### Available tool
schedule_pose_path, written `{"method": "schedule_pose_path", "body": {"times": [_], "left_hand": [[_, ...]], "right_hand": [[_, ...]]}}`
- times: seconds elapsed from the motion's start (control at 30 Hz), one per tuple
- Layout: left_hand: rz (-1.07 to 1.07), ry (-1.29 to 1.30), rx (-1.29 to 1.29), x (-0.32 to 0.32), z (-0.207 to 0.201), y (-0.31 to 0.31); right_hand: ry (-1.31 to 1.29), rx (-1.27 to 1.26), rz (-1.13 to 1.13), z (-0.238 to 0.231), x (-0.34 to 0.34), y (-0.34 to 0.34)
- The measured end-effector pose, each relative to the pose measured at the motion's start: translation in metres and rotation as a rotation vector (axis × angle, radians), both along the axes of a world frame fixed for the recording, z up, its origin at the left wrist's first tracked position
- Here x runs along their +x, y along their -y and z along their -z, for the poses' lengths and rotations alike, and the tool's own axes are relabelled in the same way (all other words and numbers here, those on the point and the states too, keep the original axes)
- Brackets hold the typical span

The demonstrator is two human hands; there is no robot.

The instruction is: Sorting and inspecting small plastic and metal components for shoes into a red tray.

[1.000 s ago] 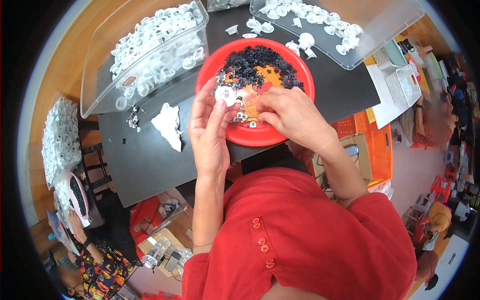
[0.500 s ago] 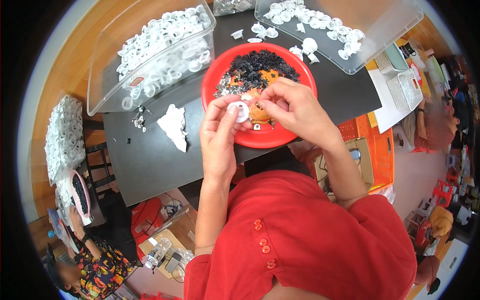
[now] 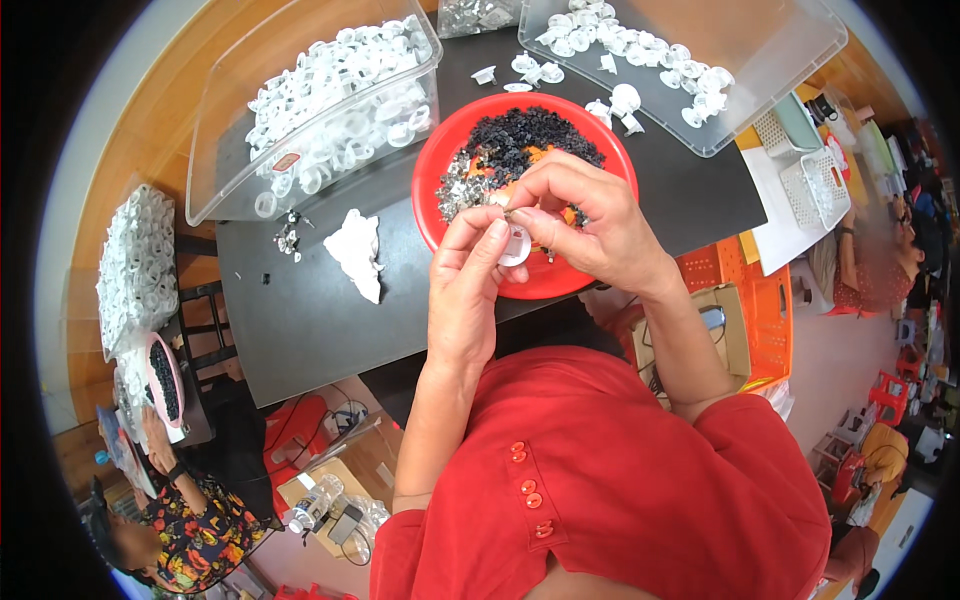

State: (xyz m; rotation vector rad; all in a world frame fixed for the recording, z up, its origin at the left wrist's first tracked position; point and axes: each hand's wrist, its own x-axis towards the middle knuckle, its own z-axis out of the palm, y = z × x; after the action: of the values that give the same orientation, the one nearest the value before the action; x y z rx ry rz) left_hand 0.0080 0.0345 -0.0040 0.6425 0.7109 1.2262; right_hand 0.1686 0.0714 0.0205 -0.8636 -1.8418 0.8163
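My left hand [image 3: 472, 262] pinches a round white plastic piece [image 3: 516, 246] between thumb and fingers, over the near side of a red basin [image 3: 428, 205]. Closed at the fingertips, my right hand [image 3: 590, 222] meets the upper edge of that piece with something tiny that I cannot make out. Behind the hands, the basin holds a heap of small black parts [image 3: 535, 130] and a patch of small shiny metal parts [image 3: 462, 188]. Orange shows between them.
A clear bin [image 3: 310, 150] of white plastic pieces stands left of the basin; another clear bin [image 3: 735, 90] is at the back right. A crumpled white tissue [image 3: 355, 255] and small dark parts [image 3: 288, 238] lie on the black table [image 3: 300, 335]. A person [image 3: 205, 530] sits at lower left.
My left hand has shifted right, bringing the white piece against my right fingertips. The two hands are now closer together. The whole view has moved slightly.
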Motion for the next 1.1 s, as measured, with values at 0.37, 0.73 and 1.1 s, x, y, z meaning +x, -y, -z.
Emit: {"method": "schedule_pose_path", "body": {"times": [0.37,0.73,1.1], "left_hand": [[-0.116,-0.143,0.064,-0.002,0.003,-0.001],[-0.222,-0.757,0.382,0.002,-0.008,0.002],[-0.236,-0.825,0.472,-0.004,0.001,-0.003]], "right_hand": [[-0.039,-0.056,0.051,0.002,-0.003,0.003],[-0.009,0.018,0.081,0.006,-0.004,0.003],[-0.325,-0.353,0.044,0.012,-0.006,0.012]]}}
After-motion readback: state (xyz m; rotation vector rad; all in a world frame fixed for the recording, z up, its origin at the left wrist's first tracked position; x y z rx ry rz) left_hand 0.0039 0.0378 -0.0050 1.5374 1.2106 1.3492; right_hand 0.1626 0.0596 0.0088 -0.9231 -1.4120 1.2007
